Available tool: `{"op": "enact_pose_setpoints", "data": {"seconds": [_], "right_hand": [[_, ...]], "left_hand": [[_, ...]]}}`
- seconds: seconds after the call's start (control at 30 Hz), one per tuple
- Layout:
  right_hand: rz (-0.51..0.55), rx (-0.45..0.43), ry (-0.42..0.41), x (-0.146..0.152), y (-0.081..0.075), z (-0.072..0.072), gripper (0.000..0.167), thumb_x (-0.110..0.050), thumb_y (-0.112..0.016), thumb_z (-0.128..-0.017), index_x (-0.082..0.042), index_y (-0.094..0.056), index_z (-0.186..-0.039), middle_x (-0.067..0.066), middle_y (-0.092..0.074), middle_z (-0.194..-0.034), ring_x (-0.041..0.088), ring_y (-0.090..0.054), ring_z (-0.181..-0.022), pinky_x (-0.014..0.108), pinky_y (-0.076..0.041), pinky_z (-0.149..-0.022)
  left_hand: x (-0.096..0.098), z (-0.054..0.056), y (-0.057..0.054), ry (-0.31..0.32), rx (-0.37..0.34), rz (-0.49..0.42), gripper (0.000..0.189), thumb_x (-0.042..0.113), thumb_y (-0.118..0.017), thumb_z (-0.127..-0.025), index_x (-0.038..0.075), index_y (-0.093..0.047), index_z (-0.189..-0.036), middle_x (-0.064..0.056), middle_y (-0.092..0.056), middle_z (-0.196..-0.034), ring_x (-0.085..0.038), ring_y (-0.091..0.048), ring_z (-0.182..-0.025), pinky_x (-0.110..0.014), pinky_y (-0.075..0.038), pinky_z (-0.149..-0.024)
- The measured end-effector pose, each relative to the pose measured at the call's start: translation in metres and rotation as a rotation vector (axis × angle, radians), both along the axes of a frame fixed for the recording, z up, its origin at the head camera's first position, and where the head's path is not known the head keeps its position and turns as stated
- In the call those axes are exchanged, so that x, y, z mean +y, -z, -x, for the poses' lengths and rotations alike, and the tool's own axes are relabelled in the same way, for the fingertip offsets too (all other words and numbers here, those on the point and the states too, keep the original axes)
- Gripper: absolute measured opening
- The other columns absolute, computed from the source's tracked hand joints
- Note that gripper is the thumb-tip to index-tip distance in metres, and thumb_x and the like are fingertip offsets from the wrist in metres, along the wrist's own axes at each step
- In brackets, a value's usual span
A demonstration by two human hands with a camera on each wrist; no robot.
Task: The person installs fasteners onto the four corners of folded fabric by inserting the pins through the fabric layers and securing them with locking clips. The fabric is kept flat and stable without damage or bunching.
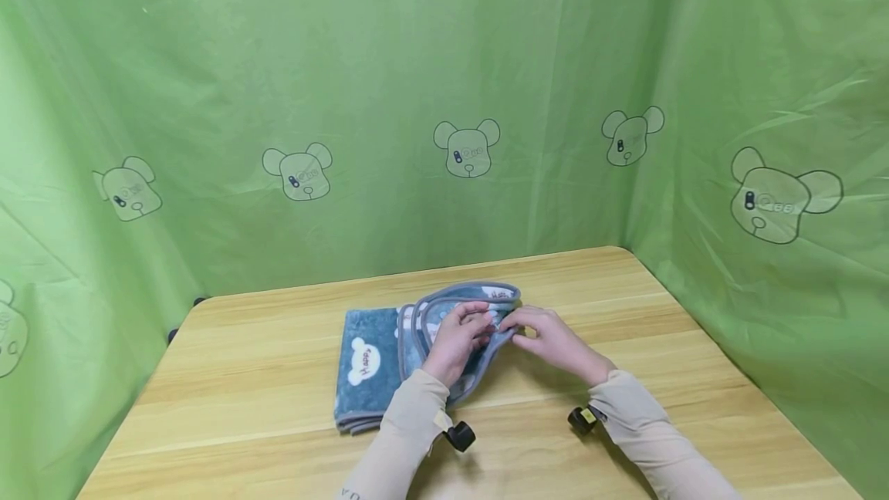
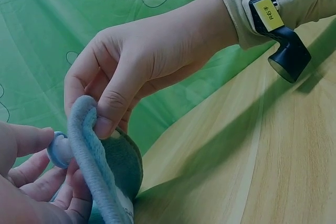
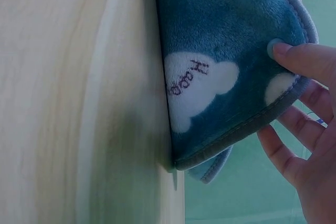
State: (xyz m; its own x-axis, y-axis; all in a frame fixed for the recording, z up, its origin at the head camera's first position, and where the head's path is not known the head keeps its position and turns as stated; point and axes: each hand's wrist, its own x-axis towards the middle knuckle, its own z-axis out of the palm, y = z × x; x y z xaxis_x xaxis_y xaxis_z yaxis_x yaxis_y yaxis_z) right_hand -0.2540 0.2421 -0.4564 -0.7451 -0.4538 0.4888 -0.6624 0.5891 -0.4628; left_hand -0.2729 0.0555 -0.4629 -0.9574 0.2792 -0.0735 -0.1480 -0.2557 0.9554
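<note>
A folded teal fleece blanket (image 1: 368, 322) with white bear heads and grey piped edges lies on the table, its right part lifted and curled open. My left hand (image 1: 458, 338) is at the lifted layers. Between its thumb and fingers it pinches a small round blue-and-white piece (image 2: 61, 149), button-like, held against the piped edge. From the other side my right hand (image 1: 552, 342) grips that same edge, thumb on the fleece and fingers behind. A small light-blue disc (image 3: 271, 48) shows at the right thumb's tip.
The wooden table (image 1: 243, 376) has a rounded far corner at the right. Green curtain (image 1: 389, 83) printed with bear heads hangs behind and along both sides. A small black camera (image 1: 582, 419) sits on the right wrist, another (image 1: 460, 436) on the left.
</note>
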Motion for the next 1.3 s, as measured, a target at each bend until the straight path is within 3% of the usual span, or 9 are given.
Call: {"op": "enact_pose_setpoints", "data": {"seconds": [0.53, 1.0, 1.3], "right_hand": [[0.007, 0.027, 0.005, 0.002, 0.001, 0.001, 0.025, 0.003, -0.071, -0.080, -0.013, -0.072, -0.099, 0.001, -0.073, -0.100, 0.021, -0.068, -0.096, 0.040, -0.054, -0.089], [0.004, 0.035, 0.011, 0.001, -0.001, 0.002, 0.024, 0.003, -0.070, -0.081, -0.012, -0.072, -0.100, 0.001, -0.073, -0.101, 0.022, -0.068, -0.096, 0.041, -0.055, -0.089], [-0.021, 0.007, 0.012, 0.005, -0.002, 0.002, 0.025, 0.003, -0.071, -0.080, -0.011, -0.072, -0.100, 0.002, -0.073, -0.100, 0.022, -0.067, -0.096, 0.040, -0.055, -0.089]], "left_hand": [[-0.001, -0.003, 0.000, 0.010, -0.004, 0.010, 0.033, 0.011, -0.065, -0.092, -0.006, -0.059, -0.120, 0.005, -0.068, -0.090, -0.007, -0.064, -0.081, -0.023, -0.051, -0.076], [-0.001, -0.003, 0.001, 0.044, -0.005, 0.040, 0.035, 0.011, -0.066, -0.091, -0.007, -0.059, -0.120, 0.005, -0.067, -0.089, -0.005, -0.063, -0.078, -0.021, -0.051, -0.071], [-0.011, 0.000, -0.008, 0.044, -0.035, 0.015, 0.028, 0.014, -0.061, -0.095, -0.002, -0.060, -0.117, -0.001, -0.065, -0.100, -0.009, -0.062, -0.083, -0.024, -0.052, -0.076]]}}
